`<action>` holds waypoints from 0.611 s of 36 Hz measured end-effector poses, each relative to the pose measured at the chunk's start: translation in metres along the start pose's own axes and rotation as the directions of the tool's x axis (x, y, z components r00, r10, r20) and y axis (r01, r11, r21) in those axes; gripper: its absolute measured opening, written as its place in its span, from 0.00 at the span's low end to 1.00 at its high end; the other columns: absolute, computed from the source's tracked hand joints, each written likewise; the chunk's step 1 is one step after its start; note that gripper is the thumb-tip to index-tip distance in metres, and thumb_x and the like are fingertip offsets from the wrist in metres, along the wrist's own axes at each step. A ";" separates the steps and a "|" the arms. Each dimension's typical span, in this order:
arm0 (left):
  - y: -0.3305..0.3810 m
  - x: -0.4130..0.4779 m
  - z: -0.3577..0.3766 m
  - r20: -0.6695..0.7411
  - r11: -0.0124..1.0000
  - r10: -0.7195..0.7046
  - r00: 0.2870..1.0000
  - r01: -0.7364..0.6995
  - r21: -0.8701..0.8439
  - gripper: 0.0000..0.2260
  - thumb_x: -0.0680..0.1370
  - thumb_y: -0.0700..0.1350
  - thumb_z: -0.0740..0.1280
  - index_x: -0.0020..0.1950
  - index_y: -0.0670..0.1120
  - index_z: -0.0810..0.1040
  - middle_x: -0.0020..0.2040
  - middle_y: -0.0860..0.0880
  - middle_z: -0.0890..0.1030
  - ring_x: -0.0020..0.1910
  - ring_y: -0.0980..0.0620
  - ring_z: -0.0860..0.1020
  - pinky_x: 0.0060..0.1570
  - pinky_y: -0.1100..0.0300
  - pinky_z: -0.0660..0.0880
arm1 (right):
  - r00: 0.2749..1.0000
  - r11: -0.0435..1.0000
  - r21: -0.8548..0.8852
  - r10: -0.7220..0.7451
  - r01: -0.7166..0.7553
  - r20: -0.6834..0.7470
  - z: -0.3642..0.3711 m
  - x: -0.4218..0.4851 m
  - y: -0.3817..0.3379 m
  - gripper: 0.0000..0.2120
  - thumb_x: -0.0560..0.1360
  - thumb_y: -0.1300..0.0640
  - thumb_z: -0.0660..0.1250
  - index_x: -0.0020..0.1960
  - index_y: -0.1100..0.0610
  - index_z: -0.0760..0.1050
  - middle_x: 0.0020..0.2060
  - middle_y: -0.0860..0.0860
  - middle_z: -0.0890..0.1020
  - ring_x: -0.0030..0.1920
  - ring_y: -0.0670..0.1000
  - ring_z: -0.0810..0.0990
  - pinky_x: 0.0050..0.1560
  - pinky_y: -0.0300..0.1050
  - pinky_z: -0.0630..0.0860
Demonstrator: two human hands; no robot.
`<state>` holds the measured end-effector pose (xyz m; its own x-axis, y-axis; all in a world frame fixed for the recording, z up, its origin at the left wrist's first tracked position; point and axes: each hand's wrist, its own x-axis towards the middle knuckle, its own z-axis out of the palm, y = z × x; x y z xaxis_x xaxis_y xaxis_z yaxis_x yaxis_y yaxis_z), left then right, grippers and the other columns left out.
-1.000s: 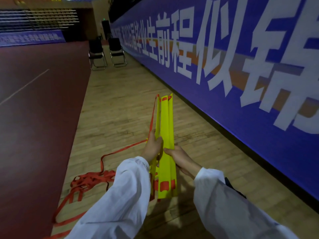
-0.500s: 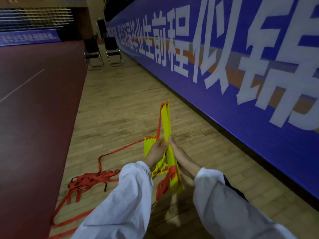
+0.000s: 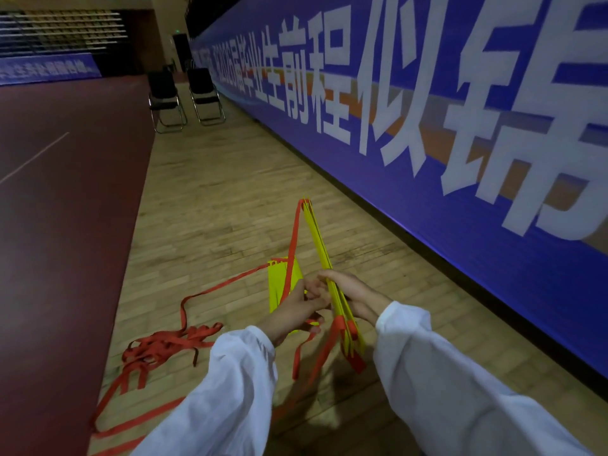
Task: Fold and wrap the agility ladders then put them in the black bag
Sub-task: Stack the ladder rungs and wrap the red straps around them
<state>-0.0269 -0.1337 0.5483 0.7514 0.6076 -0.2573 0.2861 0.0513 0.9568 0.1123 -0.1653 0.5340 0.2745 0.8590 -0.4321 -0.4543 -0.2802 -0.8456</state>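
Yellow flat rungs of an agility ladder are gathered in two stacks in front of me. My right hand grips the long stack of rungs, held on edge and pointing away. My left hand holds the second, shorter-looking stack beside it. Red straps run from the rung tips down across the wooden floor into a loose tangle at the left. No black bag is in view.
A long blue banner wall with white characters runs along the right. Two black folding chairs stand far ahead on the wooden strip. A dark red court surface lies to the left.
The single flat stack of rungs has split into two; the right hand's stack turned on edge, and the left hand drew the other stack aside to the left.
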 end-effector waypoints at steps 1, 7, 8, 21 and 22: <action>-0.001 -0.001 0.002 -0.010 0.999 0.031 0.999 -0.031 0.026 0.08 0.79 0.45 0.66 0.47 0.49 0.66 0.48 0.50 0.78 0.38 0.49 0.75 0.35 0.58 0.74 | 1.000 1.000 -0.010 -0.001 0.001 -0.008 0.000 0.000 0.000 0.09 0.80 0.57 0.61 0.46 0.61 0.73 0.29 0.53 0.81 0.29 0.50 0.82 0.30 0.40 0.77; 0.000 -0.011 0.009 0.050 0.978 0.115 0.992 -0.121 0.169 0.16 0.79 0.57 0.63 0.33 0.52 0.77 0.36 0.48 0.69 0.36 0.53 0.69 0.35 0.61 0.64 | 0.981 0.974 -0.218 -0.094 0.055 -0.172 -0.003 0.004 0.004 0.10 0.79 0.55 0.64 0.42 0.60 0.72 0.32 0.54 0.73 0.20 0.47 0.73 0.20 0.36 0.70; 0.000 -0.012 0.010 0.081 0.971 0.131 0.988 -0.144 0.189 0.17 0.77 0.57 0.65 0.30 0.53 0.77 0.35 0.47 0.68 0.37 0.53 0.68 0.36 0.60 0.62 | 0.977 0.973 -0.220 -0.106 0.063 -0.187 -0.004 0.005 0.004 0.09 0.78 0.55 0.64 0.42 0.60 0.72 0.32 0.54 0.73 0.21 0.47 0.73 0.22 0.36 0.70; 0.014 -0.004 0.007 0.130 0.980 0.136 0.982 -0.153 0.126 0.16 0.73 0.33 0.70 0.29 0.44 0.70 0.27 0.55 0.71 0.28 0.63 0.68 0.33 0.69 0.64 | 0.965 0.979 -0.197 -0.102 0.055 -0.241 -0.007 0.016 0.010 0.03 0.73 0.62 0.68 0.42 0.62 0.76 0.33 0.56 0.75 0.32 0.52 0.74 0.31 0.41 0.72; 0.013 -0.002 0.005 0.119 0.982 0.131 0.984 -0.145 0.124 0.16 0.73 0.33 0.70 0.29 0.43 0.70 0.27 0.55 0.70 0.27 0.64 0.68 0.32 0.70 0.64 | 0.961 0.976 -0.210 -0.110 0.056 -0.254 -0.007 0.016 0.010 0.04 0.73 0.62 0.68 0.41 0.62 0.76 0.33 0.55 0.75 0.31 0.52 0.74 0.30 0.41 0.71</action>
<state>-0.0215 -0.1388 0.5610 0.8478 0.5104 -0.1441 0.2452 -0.1362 0.9599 0.1184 -0.1572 0.5162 0.5288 0.7474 -0.4021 -0.2505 -0.3152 -0.9154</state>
